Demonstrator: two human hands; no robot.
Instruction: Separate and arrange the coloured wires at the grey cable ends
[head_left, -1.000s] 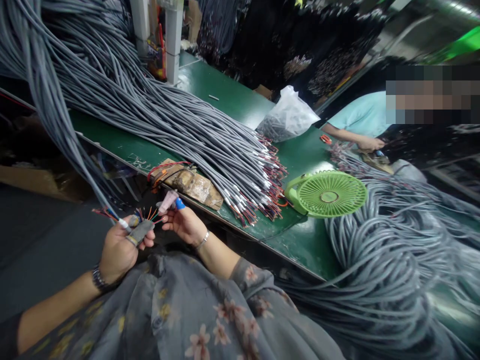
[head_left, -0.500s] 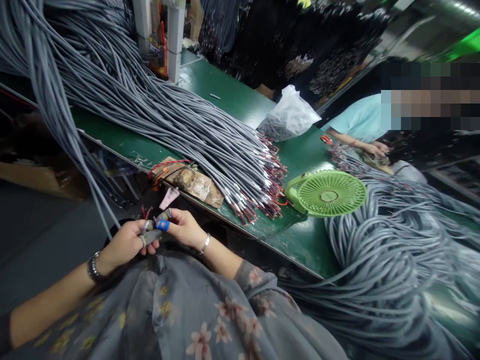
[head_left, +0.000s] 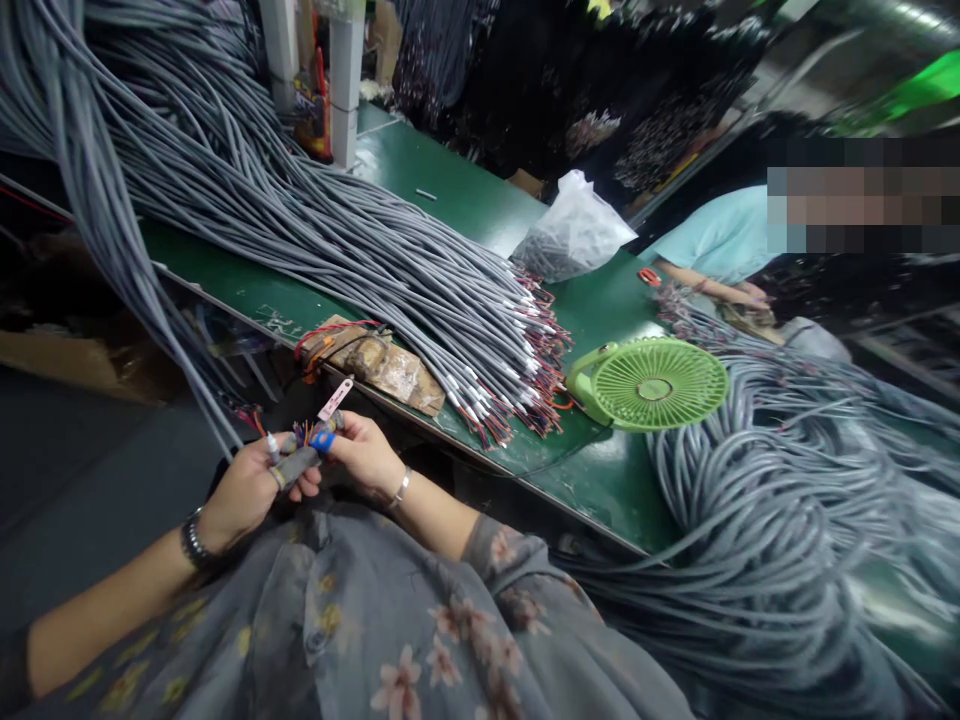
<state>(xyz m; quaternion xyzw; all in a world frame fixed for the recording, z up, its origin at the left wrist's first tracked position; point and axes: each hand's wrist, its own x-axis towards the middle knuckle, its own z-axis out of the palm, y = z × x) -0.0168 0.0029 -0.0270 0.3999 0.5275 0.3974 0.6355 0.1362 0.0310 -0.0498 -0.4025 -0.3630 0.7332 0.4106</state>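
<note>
**Grey cable end (head_left: 273,452), white-banded, one: eight o'clock**

Your left hand (head_left: 241,492) is gripping it; your right fingers (head_left: 358,440) are pinching its coloured wires (head_left: 302,432), a pink strip (head_left: 335,399) projecting above. Handling: you are probably managing something light, springy, rather smooth; the wires are likely bending limply, risking nicks. Best hold: just behind the white band (head_left: 272,442), wires near their tips. Similar cables (head_left: 337,240) are lying at ten o'clock.

We wear a grey floral shirt (head_left: 360,610) (its blossoms (head_left: 401,682) pink and yellow), a dark left-wrist bracelet (head_left: 193,540), a silver right-wrist bangle (head_left: 401,488), grey finger wraps (head_left: 295,466), and a blue thumb wrap (head_left: 322,441).
</note>
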